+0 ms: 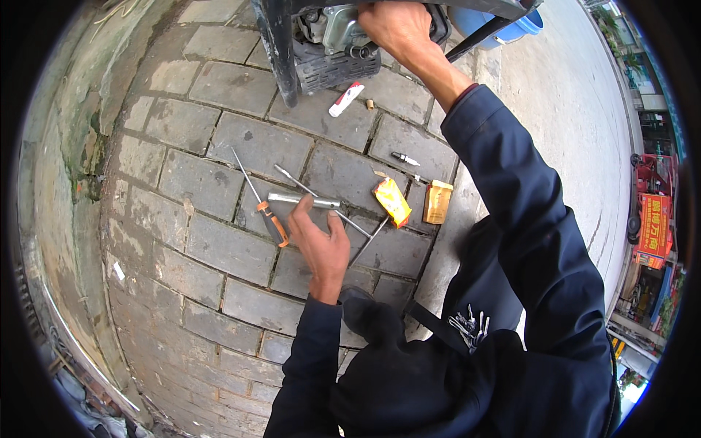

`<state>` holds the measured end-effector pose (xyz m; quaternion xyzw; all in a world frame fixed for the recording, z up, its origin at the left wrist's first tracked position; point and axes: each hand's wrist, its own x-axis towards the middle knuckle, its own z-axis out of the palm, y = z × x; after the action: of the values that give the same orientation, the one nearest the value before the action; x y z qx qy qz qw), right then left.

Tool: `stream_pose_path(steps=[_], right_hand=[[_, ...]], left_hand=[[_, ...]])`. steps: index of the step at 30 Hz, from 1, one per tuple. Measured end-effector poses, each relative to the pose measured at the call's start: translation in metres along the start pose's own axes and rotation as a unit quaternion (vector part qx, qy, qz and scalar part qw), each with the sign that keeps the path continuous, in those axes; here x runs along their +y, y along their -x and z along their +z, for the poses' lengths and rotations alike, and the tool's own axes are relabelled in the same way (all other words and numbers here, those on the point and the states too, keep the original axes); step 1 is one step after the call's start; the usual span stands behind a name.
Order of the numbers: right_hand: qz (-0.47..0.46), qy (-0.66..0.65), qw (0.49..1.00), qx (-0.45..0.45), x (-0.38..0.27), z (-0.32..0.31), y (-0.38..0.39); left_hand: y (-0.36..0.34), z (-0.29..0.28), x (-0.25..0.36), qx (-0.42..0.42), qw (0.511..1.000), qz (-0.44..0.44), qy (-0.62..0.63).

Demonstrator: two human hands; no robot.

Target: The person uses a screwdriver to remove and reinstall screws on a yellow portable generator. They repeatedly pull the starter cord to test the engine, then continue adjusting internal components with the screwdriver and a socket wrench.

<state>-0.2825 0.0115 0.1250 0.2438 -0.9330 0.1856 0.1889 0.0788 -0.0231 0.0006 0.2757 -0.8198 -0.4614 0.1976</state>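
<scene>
Grey paving [219, 175]: left hand [319, 244] open, fingers on metal socket tube [303, 200], beside orange-handled screwdriver [272, 220]; right hand [394, 29] on engine [332, 44], grip unclear.

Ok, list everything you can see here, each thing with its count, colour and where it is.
Engine: one, grey and black, top centre.
Bucket: one, blue, top right.
Tube: one, white and red, on pavers below engine.
Spark plug: one, metal, right of centre.
Screwdriver: one, orange handle, left of tools.
Socket tube: one, silver, at left fingertips.
Thin rods: about two, metal, crossing near centre.
Packet: one, yellow, centre.
Box: one, tan, beside packet.
Left hand: on the socket tube.
Right hand: on the engine.
</scene>
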Motion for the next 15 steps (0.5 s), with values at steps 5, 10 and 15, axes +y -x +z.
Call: stream_pose_path(steps=[5,10,15], right_hand=[[-0.007,-0.021,1.000,0.004,0.001,-0.005,-0.005],[0.002,0.003,1.000,-0.028,-0.004,-0.005,-0.004],[0.032,-0.015,0.999,-0.020,-0.005,-0.014,0.003]], left_hand=[[-0.001,-0.001,0.001,-0.002,1.000,-0.008,-0.004],[0.000,-0.002,0.001,-0.008,1.000,-0.008,0.002],[0.000,-0.004,0.001,-0.009,1.000,0.001,0.011]])
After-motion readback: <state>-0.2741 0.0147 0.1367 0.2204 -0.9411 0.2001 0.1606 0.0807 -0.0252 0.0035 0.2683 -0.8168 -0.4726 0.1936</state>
